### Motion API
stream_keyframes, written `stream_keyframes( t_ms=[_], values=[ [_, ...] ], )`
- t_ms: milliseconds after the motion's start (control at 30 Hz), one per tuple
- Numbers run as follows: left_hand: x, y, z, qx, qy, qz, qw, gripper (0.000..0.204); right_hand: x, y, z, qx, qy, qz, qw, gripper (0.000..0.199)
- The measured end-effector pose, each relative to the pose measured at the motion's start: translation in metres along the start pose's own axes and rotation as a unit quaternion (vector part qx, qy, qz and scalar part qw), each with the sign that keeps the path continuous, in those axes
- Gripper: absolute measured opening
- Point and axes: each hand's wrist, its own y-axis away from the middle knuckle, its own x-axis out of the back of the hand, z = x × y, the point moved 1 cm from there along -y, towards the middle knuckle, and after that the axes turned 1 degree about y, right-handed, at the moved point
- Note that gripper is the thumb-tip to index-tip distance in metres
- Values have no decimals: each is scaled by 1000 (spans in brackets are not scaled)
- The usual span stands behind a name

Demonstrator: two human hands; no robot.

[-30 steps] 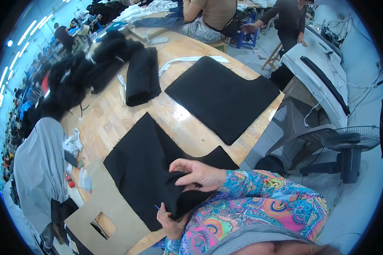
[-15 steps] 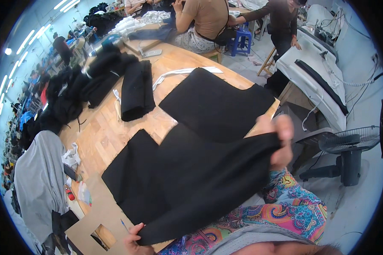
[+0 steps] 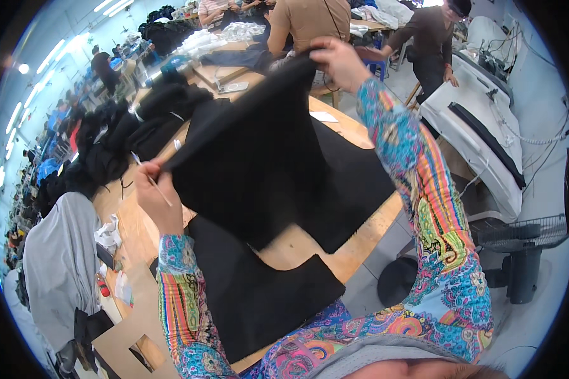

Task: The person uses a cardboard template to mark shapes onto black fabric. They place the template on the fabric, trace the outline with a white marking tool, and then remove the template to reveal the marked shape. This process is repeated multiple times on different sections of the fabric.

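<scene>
A black fabric panel point(image 3: 246, 151) hangs stretched between my two hands over the table. My left hand point(image 3: 159, 196) is closed on its near left corner, with a thin pen point(image 3: 164, 197) also held between the fingers. My right hand point(image 3: 340, 63) pinches the far right corner, raised above the far part of the table. Below the lifted panel, more black cut fabric point(image 3: 265, 294) lies flat in front of me. Another black piece point(image 3: 351, 183) lies to the right, partly covered by the raised panel.
Dark fabric bundles point(image 3: 152, 120) line the table's left side. A brown cardboard template point(image 3: 117, 344) with a square cutout lies near left, beside a grey draped cloth point(image 3: 60, 271). A fan point(image 3: 521, 252) stands right. Co-workers sit and stand beyond the table, one by a white ironing board point(image 3: 480, 120).
Both hands have moved up and away from me, lifting the black panel off the near pile and carrying it toward the far side. The fabric beneath now shows.
</scene>
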Motion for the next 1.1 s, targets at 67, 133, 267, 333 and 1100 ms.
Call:
stream_keyframes(
  t_ms=[67,133,267,333,1100],
  values=[
    [-1,-18,27,-30,30,22,999,13,6,-38,-14,99,-21,-43,994,31],
    [-24,-9,44,-57,62,3,996,13,52,-50,-50,126,1,-67,990,32],
    [-51,41,42,-62,64,-120,989,14,95,-15,-41,52,159,-17,986,39],
    [-65,75,24,-81,50,-184,978,17,123,1,-2,25,265,-7,964,43],
    [-109,285,11,-162,25,-446,880,9,277,219,196,-234,435,246,834,62]
  ],
)
